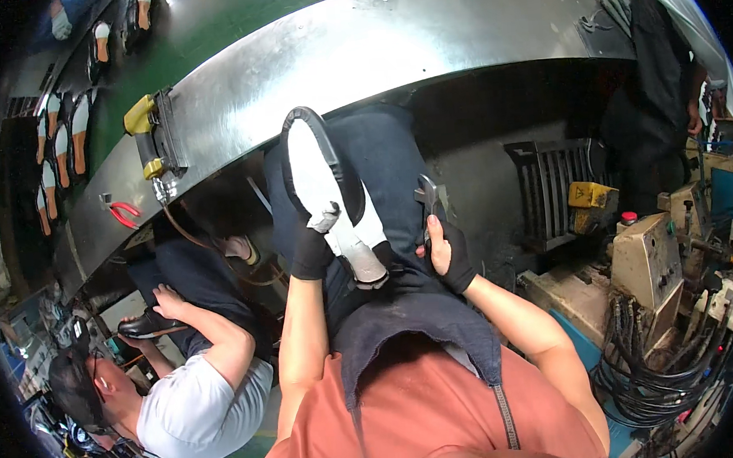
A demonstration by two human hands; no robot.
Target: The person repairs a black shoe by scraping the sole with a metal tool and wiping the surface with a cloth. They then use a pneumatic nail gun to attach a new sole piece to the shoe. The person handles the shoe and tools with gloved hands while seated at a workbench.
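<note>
A shoe on its last [311, 169] lies bottom up over my lap, its black upper pulled around a white insole and its toe pointing away from me. My left hand [313, 247], in a dark glove with pale fingers, is closed around its left side near the waist. To the right of the shoe, my right hand [443, 254] wears a black fingerless glove. It grips a pair of metal lasting pincers [428, 195] by the handles, jaws up and apart from the shoe. The grip partly hides the handles.
A curved metal bench [323, 59] spans ahead, bearing a yellow staple gun [151, 137] and red-handled pliers [124, 214]. Several lasted shoes [61, 151] stand at far left. A co-worker [201, 399] sits on my left holding a black shoe [152, 324]. A machine control box [647, 258] and cables [652, 371] are right.
</note>
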